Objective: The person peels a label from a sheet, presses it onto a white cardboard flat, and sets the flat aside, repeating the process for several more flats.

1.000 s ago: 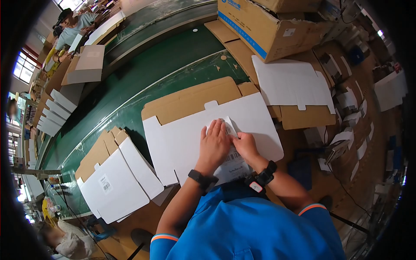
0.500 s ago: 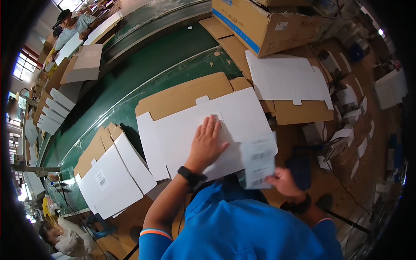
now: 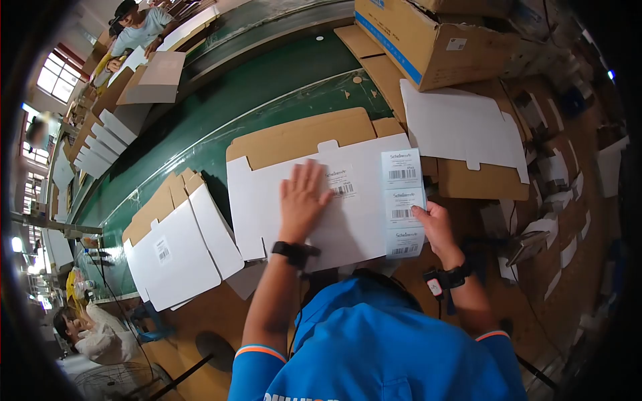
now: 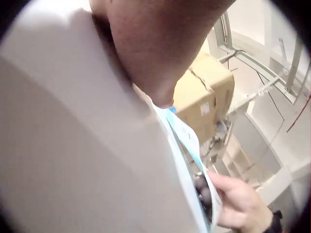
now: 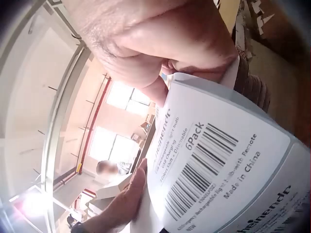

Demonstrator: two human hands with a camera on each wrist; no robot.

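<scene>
In the head view, a flat white cardboard box blank [image 3: 267, 200] with brown flaps lies in front of me. One barcode label [image 3: 342, 184] sits on its white face. My left hand [image 3: 301, 204], blurred, is over the white face just left of that label, fingers straight and holding nothing. My right hand [image 3: 438, 230] pinches a strip of barcode labels [image 3: 402, 230] by its right edge, over the blank's right end. Close up in the right wrist view, the label strip [image 5: 209, 160] is bent and printed "6Pack" and "Made in China", with the right thumb and fingers at its edge.
Left of the blank lies a stack of folded white box blanks [image 3: 177, 257], the top one labelled. Another white blank [image 3: 461, 127] lies at right, below a large brown carton [image 3: 435, 50]. A green work surface [image 3: 281, 87] stretches behind. Other people sit at the far left.
My right hand has drawn the label strip away to the right and now holds it spread out. The left hand, earlier on the stuck label, has slid left and uncovered it.
</scene>
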